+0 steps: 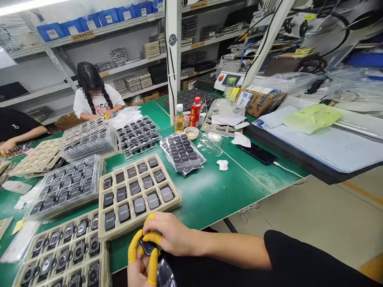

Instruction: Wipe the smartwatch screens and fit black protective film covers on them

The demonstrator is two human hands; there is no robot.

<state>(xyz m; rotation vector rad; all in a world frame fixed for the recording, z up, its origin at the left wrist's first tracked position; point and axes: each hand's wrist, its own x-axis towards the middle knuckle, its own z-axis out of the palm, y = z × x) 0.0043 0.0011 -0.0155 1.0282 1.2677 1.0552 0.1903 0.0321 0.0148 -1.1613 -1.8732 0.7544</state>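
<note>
Low in the head view, my left hand [140,268] grips a dark, square-cornered smartwatch case [149,248] between fingers in yellow finger cots. My right hand [169,234], also with yellow cots, pinches the case's upper edge. A shiny dark plastic film [165,274] hangs just below, beside the left fingers; what holds it is hidden. Just beyond my hands lies a beige tray [176,201] with rows of watch cases under grey printed stickers; one pocket shows only a dark bottom. At lower left, another beige tray [103,255] holds watch cases with their round sensor backs up.
Stacked clear trays [97,175] stand at left, with sheets of grey stickers [183,153] right of the tray. Further back are a red can [195,112], a yellow bottle [179,119], tape [191,132] and a charging phone [257,153]. A co-worker [95,95] sits opposite; another's arm [25,137] reaches in.
</note>
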